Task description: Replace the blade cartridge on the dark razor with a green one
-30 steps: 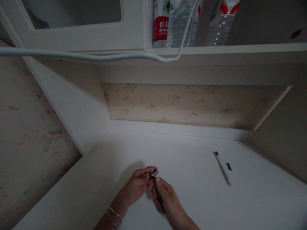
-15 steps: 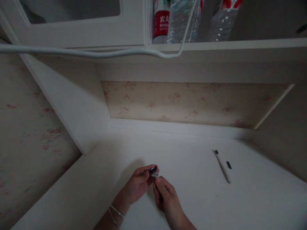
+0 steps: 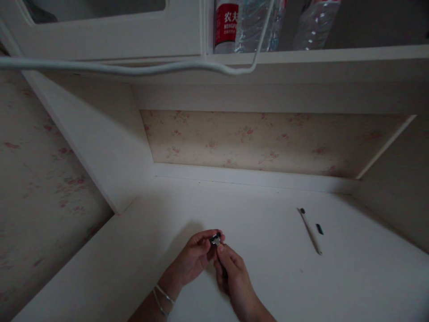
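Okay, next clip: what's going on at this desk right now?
A person works over a white desk in dim light. Both hands meet at a small dark and silvery object: the left hand pinches its top end, and the right hand grips it from below. What the object is cannot be made out. To the right lie a white pen-like stick and a small dark piece, untouched. Bottles stand on the shelf above.

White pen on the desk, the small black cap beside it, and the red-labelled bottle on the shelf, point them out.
White pen [image 3: 310,233], head view, middle of its barrel.
Small black cap [image 3: 319,229], head view, its centre.
Red-labelled bottle [image 3: 225,24], head view, on the red label.
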Demonstrator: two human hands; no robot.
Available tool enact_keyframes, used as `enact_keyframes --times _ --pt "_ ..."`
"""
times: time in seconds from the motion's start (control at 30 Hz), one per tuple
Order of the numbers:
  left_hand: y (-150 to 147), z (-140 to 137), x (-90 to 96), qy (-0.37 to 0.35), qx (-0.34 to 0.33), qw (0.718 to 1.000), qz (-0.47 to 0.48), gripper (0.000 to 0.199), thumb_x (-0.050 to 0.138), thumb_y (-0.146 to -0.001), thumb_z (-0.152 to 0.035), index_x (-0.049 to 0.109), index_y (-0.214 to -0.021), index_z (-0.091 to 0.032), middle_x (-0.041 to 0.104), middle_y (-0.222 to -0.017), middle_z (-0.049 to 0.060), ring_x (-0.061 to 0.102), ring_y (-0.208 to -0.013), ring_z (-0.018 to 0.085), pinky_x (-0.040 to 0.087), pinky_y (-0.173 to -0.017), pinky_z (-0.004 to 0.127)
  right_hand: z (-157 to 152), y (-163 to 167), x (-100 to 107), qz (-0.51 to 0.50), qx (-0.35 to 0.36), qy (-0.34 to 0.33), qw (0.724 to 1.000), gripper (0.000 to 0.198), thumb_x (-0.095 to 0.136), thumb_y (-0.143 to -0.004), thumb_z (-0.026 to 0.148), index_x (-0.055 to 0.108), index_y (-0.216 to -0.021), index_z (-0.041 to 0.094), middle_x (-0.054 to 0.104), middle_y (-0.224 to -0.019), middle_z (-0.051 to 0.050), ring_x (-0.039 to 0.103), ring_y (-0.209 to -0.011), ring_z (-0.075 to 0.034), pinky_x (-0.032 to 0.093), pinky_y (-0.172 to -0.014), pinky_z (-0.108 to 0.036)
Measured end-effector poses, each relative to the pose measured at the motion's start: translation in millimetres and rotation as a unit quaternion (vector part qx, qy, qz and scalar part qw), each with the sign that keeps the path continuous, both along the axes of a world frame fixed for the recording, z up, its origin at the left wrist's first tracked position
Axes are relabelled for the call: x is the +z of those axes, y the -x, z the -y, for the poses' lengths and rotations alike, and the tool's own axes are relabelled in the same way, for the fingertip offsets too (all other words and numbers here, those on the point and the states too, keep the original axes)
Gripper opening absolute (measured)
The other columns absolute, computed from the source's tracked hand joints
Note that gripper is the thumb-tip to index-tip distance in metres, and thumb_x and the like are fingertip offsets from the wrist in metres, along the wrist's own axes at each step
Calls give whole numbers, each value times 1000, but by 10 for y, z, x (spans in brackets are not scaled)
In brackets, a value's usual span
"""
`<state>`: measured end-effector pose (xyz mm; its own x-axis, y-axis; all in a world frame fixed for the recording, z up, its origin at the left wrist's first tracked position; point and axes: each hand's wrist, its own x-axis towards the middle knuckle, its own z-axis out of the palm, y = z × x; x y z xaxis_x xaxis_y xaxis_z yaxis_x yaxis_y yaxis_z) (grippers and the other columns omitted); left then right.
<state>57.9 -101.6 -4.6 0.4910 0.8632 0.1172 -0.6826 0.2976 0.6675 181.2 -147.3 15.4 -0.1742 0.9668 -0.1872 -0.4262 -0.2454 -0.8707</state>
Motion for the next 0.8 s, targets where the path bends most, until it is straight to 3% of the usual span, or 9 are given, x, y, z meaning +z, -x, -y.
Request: enact_keyframes --times 0.4,0.8 --pt "20 -19 -26 17 14 1000 -8 36 76 -71 -19 69 -106 -15 70 -108 11 62 -97 17 43 -88 25 3 -24 -12 53 -8 -28 998 53 59 -73 69 42 -64 20 30 -47 9 18 -37 -5 10 -35 -20" --pt "26 -22 -18 8 6 1000 -8 34 74 -72 -19 69 -106 -17 68 -111 10 61 -99 16 41 -90 26 -10 -33 -7 75 -6 -45 996 54 57 -74 69 41 -62 19 30 -47 9 19 -37 -4 12 -35 -19"
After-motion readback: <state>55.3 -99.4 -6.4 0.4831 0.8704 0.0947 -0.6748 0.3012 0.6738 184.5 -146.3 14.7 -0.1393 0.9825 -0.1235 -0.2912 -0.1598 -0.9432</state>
